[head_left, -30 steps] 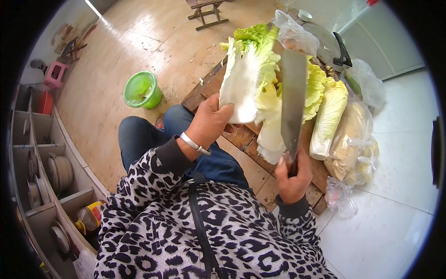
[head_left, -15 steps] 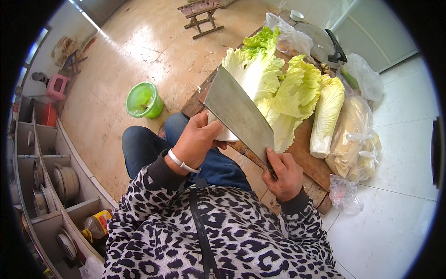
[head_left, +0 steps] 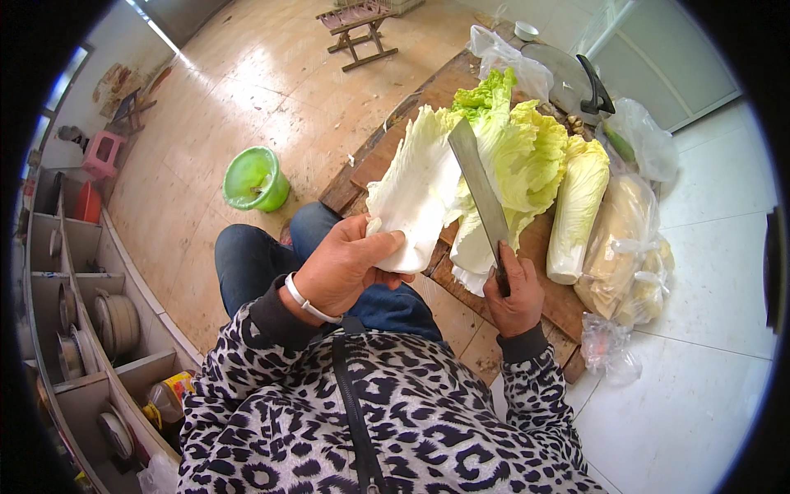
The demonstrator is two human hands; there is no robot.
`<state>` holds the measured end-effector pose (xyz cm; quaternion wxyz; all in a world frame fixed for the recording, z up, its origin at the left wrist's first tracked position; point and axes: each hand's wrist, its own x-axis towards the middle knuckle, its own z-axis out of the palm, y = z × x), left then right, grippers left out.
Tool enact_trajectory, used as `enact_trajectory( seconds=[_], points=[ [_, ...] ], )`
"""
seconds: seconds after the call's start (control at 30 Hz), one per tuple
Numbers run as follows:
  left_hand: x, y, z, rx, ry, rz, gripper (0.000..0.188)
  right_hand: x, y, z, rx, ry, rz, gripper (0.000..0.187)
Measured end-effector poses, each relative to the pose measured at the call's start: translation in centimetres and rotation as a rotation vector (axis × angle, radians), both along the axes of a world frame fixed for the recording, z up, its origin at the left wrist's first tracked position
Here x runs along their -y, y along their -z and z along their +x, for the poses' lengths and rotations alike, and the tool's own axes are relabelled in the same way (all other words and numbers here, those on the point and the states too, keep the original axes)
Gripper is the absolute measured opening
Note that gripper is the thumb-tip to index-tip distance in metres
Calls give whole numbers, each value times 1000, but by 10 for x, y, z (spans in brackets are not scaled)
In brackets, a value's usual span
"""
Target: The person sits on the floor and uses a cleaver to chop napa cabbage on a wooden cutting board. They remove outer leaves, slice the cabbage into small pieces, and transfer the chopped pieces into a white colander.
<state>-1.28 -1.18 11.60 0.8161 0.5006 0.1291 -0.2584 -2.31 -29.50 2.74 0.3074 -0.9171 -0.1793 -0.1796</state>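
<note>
My left hand [head_left: 352,255] grips a cabbage leaf [head_left: 418,198] by its thick white base, thumb on top. The leaf's pale frilly part points away from me over the table. To its right, my right hand [head_left: 516,294] is closed round the handle of a cleaver [head_left: 477,177]. The broad blade is turned nearly edge-on and angles up and to the left, apart from my left fingers. Behind the blade lie loose yellow-green cabbage leaves [head_left: 535,156] on a wooden board [head_left: 539,247]. A slim napa cabbage [head_left: 577,214] rests to their right.
A tied clear bag with tan contents [head_left: 621,255] lies at the table's right side. A glass lid [head_left: 568,78] with a black handle is at the far end. Left on the floor stands a green bucket [head_left: 257,179]; shelves [head_left: 90,329] run along the left. A wooden stool [head_left: 360,37] is farther off.
The cleaver has swung from broadside to nearly edge-on and moved right, off the leaf. The leaf in my left hand is now in full view.
</note>
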Motion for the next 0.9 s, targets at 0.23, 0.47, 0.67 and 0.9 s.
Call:
enact_trajectory(
  seconds=[0.23,0.47,0.67,0.9],
  points=[
    [1,-10,-7,-17,-16,84,30,-10,-6,10,-18,62,11,55],
    [-6,-21,-10,26,118,218,30,-11,-15,9,-29,26,31,52],
    [-30,-23,-21,89,162,195,33,-6,-6,23,-272,108,505,50],
    [-61,-5,-11,70,193,227,29,9,-34,19,-439,-13,975,51]
  ],
)
